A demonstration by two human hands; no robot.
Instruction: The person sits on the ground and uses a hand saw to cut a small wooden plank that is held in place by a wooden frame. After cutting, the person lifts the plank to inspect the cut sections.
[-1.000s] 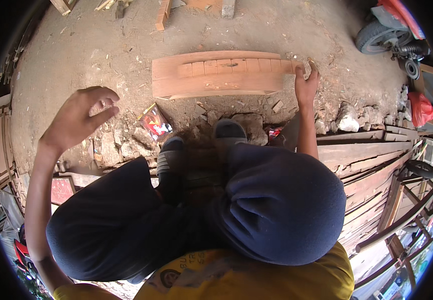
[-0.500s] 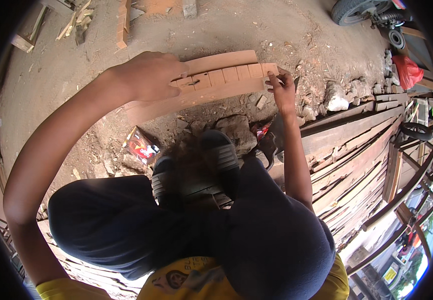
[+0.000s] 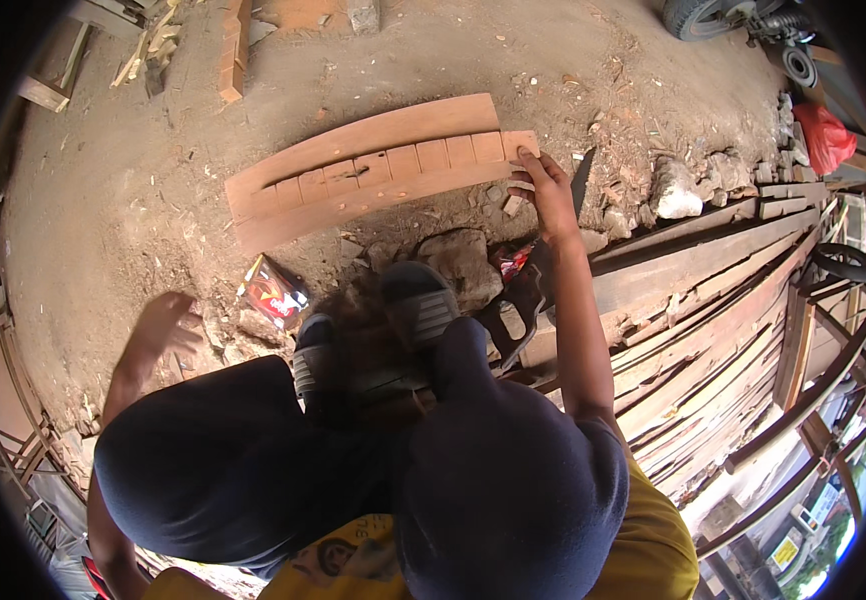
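Note:
A wide reddish-brown plank (image 3: 368, 200) lies on the dirt before my feet. On it rests a narrower wooden strip (image 3: 403, 161) marked with several cross lines, a dark crack near its middle. My right hand (image 3: 545, 190) pinches the strip's right end, which juts past the plank, thumb on top. Away from the wood, my left hand (image 3: 165, 325) hangs by my left knee, slightly blurred, its fingers apart and holding nothing. Beside my right forearm stands what looks like a handsaw, its dark handle (image 3: 516, 322) low and its blade (image 3: 582, 182) partly hidden behind the forearm.
A crumpled snack packet (image 3: 273, 291) sits left of my sandals (image 3: 420, 305). Stacked boards (image 3: 693, 290) run along the right, with stones (image 3: 675, 190) at their edge. Farther off are a red plastic bag (image 3: 825, 138), a motorcycle wheel (image 3: 698, 18) and a wood offcut (image 3: 234, 55).
My left hand has let go of the wood and drawn back down to the left, near my knee. My right hand still grips the strip's end, shifted slightly left and lower.

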